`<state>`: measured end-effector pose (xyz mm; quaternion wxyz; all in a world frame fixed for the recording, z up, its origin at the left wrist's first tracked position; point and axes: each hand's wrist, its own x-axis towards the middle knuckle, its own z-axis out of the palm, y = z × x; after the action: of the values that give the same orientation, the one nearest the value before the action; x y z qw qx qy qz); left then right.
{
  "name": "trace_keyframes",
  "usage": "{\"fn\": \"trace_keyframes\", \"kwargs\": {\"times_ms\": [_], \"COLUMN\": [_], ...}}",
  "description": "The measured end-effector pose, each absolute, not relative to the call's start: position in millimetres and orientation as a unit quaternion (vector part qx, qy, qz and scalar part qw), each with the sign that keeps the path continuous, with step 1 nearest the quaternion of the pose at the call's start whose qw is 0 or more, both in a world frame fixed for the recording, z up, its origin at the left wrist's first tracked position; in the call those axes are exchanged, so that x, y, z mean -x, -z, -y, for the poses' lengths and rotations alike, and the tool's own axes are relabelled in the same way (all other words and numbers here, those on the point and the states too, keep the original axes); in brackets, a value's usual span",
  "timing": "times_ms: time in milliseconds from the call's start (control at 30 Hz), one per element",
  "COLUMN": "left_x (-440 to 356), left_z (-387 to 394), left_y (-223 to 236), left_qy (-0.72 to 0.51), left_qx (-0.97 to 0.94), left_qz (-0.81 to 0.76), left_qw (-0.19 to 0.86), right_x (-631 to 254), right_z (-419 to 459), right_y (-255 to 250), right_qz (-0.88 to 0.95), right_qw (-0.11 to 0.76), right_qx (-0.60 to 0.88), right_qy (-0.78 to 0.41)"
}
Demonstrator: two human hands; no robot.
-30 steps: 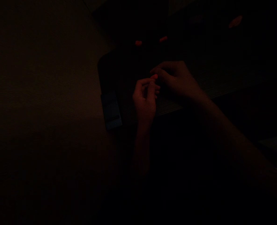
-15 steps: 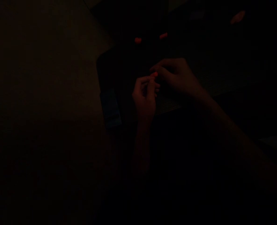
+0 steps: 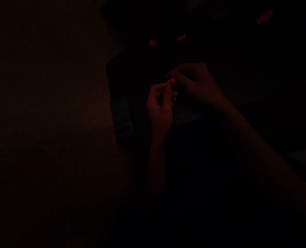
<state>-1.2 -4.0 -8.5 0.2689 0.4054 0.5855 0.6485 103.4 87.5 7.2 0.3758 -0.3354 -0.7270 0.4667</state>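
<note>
The scene is very dark. My left hand (image 3: 160, 106) is raised near the table's front edge, its thumb and index finger pinching a small red lump (image 3: 170, 81) that looks like modelling clay. Just right of it, my right hand (image 3: 196, 81) comes in with thumb and fingertips drawn together, close above the lump. Whether those fingertips hold anything is hidden by the dark. Farther back on the dark table (image 3: 132, 75) lie two more small red pieces, a rounded one (image 3: 153, 43) and a longer one (image 3: 181, 38).
A phone-like dark rectangular object (image 3: 122, 119) lies at the table's left edge. Toward the back right is a larger reddish piece (image 3: 265, 17). Brownish floor (image 3: 51, 103) stretches along the left.
The view has shifted slightly, so the table and pieces sit a little higher. Both hands keep nearly the same pose around the red lump.
</note>
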Motion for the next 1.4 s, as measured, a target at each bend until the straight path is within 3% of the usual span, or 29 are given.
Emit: {"fn": "trace_keyframes", "kwargs": {"times_ms": [1400], "left_x": [0.5], "left_z": [3.5], "left_y": [7.5], "left_qy": [-0.687], "left_qx": [-0.399], "left_qz": [-0.539], "left_qw": [0.282], "right_x": [-101.7], "right_z": [-89.3], "right_y": [-6.3], "right_qz": [0.726], "right_qw": [0.394], "right_qx": [0.324], "right_qy": [-0.462]}}
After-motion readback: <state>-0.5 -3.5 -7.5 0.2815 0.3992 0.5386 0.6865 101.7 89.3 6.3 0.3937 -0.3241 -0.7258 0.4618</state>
